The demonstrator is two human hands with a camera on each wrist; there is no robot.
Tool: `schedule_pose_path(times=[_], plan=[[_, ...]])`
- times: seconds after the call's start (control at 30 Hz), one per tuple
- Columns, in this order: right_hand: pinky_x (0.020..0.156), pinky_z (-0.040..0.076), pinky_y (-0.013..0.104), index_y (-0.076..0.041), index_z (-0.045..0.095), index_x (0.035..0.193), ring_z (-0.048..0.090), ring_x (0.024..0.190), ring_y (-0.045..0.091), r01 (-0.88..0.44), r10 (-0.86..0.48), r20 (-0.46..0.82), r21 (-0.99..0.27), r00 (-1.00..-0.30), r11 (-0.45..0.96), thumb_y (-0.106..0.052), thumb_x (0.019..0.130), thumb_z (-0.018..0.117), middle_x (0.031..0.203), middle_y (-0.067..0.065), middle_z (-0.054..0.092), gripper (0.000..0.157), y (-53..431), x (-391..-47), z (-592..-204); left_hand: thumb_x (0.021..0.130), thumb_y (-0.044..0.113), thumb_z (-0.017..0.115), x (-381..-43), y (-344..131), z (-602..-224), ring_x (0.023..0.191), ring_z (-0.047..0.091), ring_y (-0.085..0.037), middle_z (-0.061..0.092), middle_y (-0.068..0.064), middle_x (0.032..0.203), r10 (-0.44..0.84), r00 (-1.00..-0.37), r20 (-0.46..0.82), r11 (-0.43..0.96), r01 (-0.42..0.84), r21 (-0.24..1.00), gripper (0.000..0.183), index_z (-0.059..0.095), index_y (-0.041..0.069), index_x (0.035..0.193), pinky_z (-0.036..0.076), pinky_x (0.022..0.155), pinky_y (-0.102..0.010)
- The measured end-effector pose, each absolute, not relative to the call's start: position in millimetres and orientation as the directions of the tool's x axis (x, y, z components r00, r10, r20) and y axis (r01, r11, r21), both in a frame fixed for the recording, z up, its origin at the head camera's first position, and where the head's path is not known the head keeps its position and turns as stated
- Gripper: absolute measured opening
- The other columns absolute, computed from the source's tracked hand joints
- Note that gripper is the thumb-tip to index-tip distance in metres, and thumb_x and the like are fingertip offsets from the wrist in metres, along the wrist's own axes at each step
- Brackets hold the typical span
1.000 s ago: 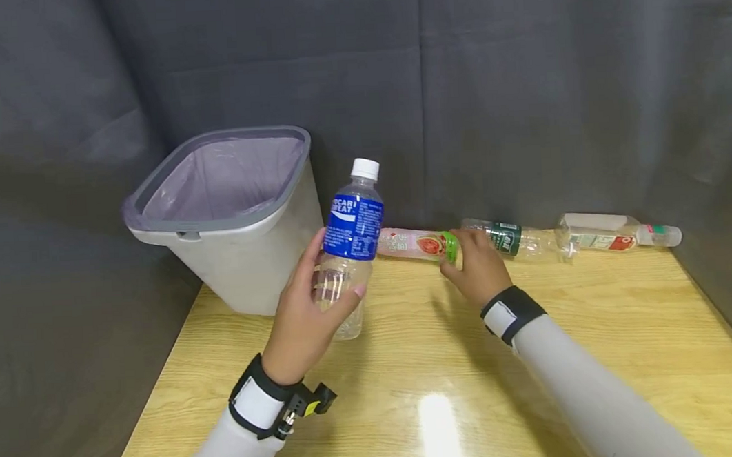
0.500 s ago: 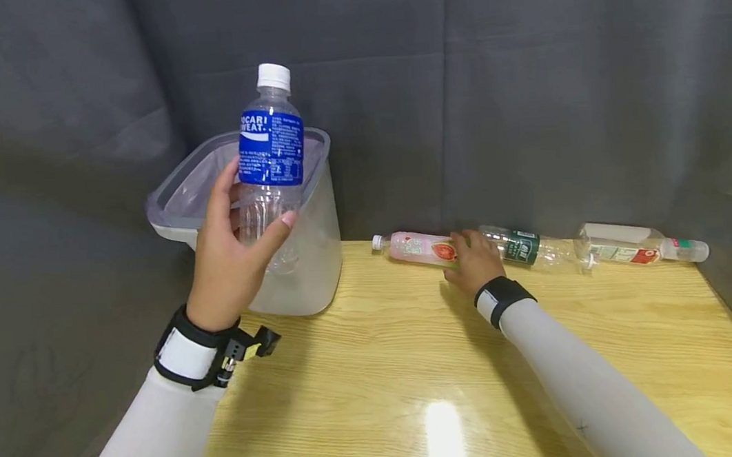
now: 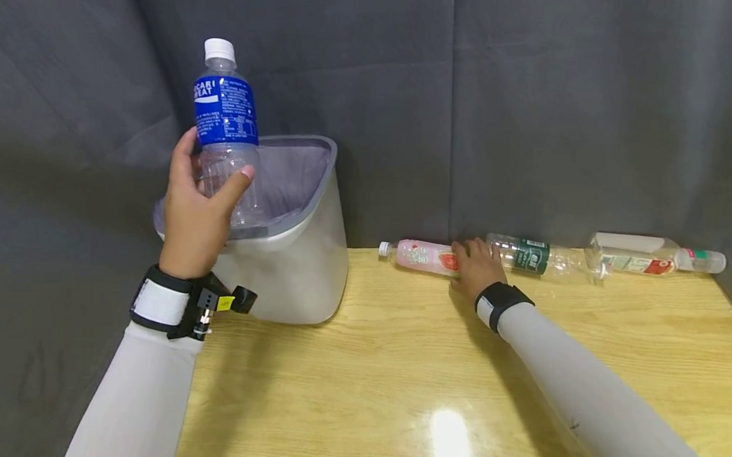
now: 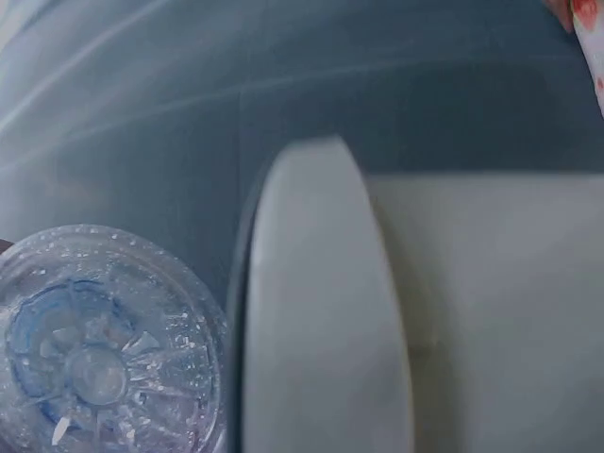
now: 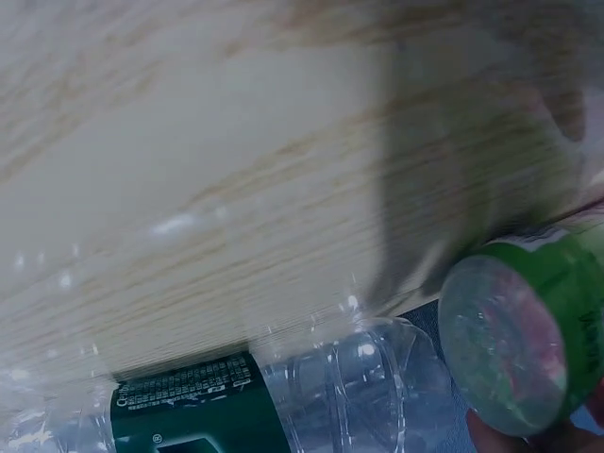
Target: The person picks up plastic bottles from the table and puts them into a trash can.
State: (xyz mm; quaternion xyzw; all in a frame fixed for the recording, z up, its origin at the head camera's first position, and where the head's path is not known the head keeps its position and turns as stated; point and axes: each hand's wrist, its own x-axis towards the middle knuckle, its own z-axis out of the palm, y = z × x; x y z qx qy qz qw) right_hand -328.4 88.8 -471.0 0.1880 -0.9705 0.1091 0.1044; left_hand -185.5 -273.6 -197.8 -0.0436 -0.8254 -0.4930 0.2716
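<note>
At the upper left of the head view, the left hand [image 3: 194, 210] grips the blue-labelled bottle [image 3: 226, 111] upright by its lower half, in front of the bin [image 3: 300, 280]. Right of centre, the right hand [image 3: 479, 271] holds the pink bottle [image 3: 417, 255] lying on the desk [image 3: 374, 387]. Both should be light, slick and easily dented; mid-body suits a grip. The right hand hides the pink bottle's base there; whether the clear bottle's bottom clears the rim is uncertain.
</note>
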Motion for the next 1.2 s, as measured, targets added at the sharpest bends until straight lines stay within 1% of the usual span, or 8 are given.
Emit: schedule_pose_path(times=[0.3, 0.4, 0.5, 0.63, 0.8, 0.97, 1.1, 1.2], plan=[[0.105, 0.016, 0.060, -0.004, 0.044, 0.133, 0.036, 0.121, 0.040, -0.453, -0.402, 0.304, -0.119, -0.864, 0.883, -0.032, 0.072, 0.082, 0.118, 0.021, 0.048, 0.077, 84, -324, -480, 0.088, 0.041, 0.065, -204, -288, -198, 0.123, 0.036, -0.030, 0.024, -0.009, 0.148, -0.304, -0.896, 0.325, 0.488, 0.146, 0.861, 0.084, 0.009, 0.027, 0.149, 0.039, 0.096, -0.051], [0.104, 0.018, 0.060, -0.003, 0.044, 0.133, 0.039, 0.117, 0.040, -0.481, -0.421, 0.321, -0.135, -0.848, 0.866, -0.029, 0.073, 0.082, 0.116, 0.021, 0.048, 0.075, 83, -321, -479, 0.089, 0.038, 0.064, -207, -292, -200, 0.127, 0.034, -0.030, 0.020, -0.009, 0.149, -0.312, -0.893, 0.326, 0.485, 0.145, 0.862, 0.087, 0.002, 0.028, 0.150, 0.037, 0.099, -0.049], [0.105, 0.020, 0.059, -0.002, 0.042, 0.133, 0.041, 0.114, 0.041, -0.509, -0.438, 0.346, -0.150, -0.830, 0.847, -0.026, 0.074, 0.082, 0.114, 0.022, 0.048, 0.075, 83, -320, -480, 0.089, 0.036, 0.064, -207, -294, -202, 0.130, 0.031, -0.026, 0.020, -0.008, 0.149, -0.306, -0.877, 0.372, 0.518, 0.174, 0.837, 0.088, 0.002, 0.028, 0.150, 0.034, 0.103, -0.044], [0.104, 0.025, 0.055, 0.000, 0.043, 0.132, 0.044, 0.109, 0.041, -0.538, -0.438, 0.397, -0.185, -0.806, 0.822, -0.021, 0.073, 0.082, 0.111, 0.022, 0.049, 0.074, 88, -320, -485, 0.088, 0.039, 0.063, -205, -292, -203, 0.131, 0.029, -0.019, 0.025, -0.006, 0.147, -0.285, -0.855, 0.433, 0.598, 0.194, 0.778, 0.084, 0.008, 0.026, 0.150, 0.031, 0.105, -0.039], [0.098, 0.032, 0.049, 0.002, 0.043, 0.131, 0.045, 0.105, 0.039, -0.552, -0.427, 0.414, -0.251, -0.804, 0.795, -0.018, 0.073, 0.082, 0.111, 0.023, 0.048, 0.073, 95, -310, -483, 0.090, 0.039, 0.061, -197, -282, -202, 0.130, 0.030, -0.019, 0.027, -0.004, 0.147, -0.216, -0.860, 0.462, 0.652, 0.225, 0.724, 0.078, 0.013, 0.026, 0.150, 0.032, 0.104, -0.043], [0.095, 0.035, 0.049, 0.000, 0.041, 0.134, 0.044, 0.106, 0.038, -0.547, -0.411, 0.418, -0.285, -0.810, 0.787, -0.018, 0.074, 0.081, 0.115, 0.022, 0.046, 0.074, 102, -298, -476, 0.090, 0.036, 0.062, -187, -264, -199, 0.129, 0.033, -0.017, 0.031, -0.003, 0.144, -0.123, -0.850, 0.513, 0.661, 0.315, 0.681, 0.073, 0.020, 0.025, 0.149, 0.037, 0.099, -0.044], [0.093, 0.038, 0.051, 0.000, 0.040, 0.135, 0.045, 0.106, 0.038, -0.559, -0.413, 0.424, -0.316, -0.806, 0.766, -0.018, 0.076, 0.080, 0.118, 0.022, 0.046, 0.073, 105, -287, -464, 0.089, 0.026, 0.066, -172, -242, -203, 0.122, 0.042, -0.016, 0.040, -0.003, 0.137, -0.047, -0.815, 0.578, 0.637, 0.421, 0.646, 0.066, 0.032, 0.018, 0.145, 0.042, 0.093, -0.042], [0.092, 0.039, 0.052, -0.001, 0.039, 0.137, 0.046, 0.106, 0.037, -0.560, -0.407, 0.422, -0.351, -0.810, 0.751, -0.019, 0.078, 0.079, 0.120, 0.022, 0.045, 0.074, 104, -275, -453, 0.088, 0.012, 0.066, -156, -222, -206, 0.116, 0.047, -0.022, 0.045, -0.010, 0.131, 0.028, -0.791, 0.611, 0.586, 0.508, 0.631, 0.058, 0.039, 0.007, 0.140, 0.044, 0.090, -0.044]])
